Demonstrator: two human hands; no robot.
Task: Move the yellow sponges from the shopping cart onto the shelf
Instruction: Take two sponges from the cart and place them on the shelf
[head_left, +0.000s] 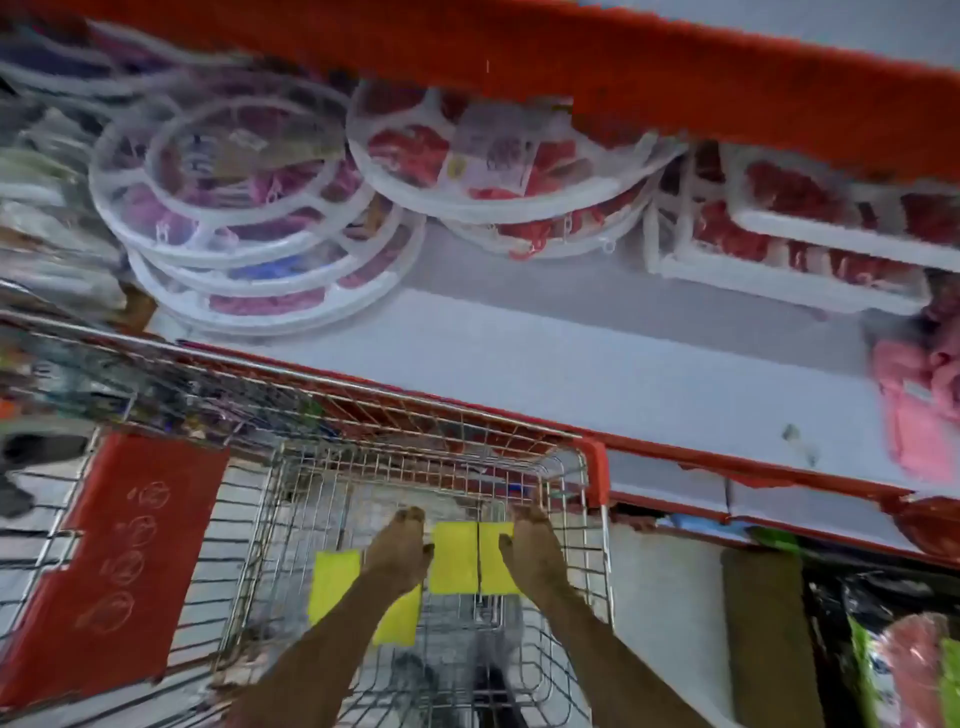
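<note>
1. Left hand (400, 551) reaches into the shopping cart (592, 525), fingers loosely spread, over a yellow sponge (335, 582).
2. Right hand (532, 551) rests flat, gripping nothing I can see, on the cart's paired sponges (457, 558).
3. White shelf (545, 364) lies beyond the cart.

shiny metal wire shopping cart (571, 470), matt yellow sponges (454, 558)

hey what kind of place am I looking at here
Most likely a shop aisle, perhaps a household goods store. A wire shopping cart holds yellow sponges, and a red-edged shelf beside it carries packaged round plastic racks.
</note>
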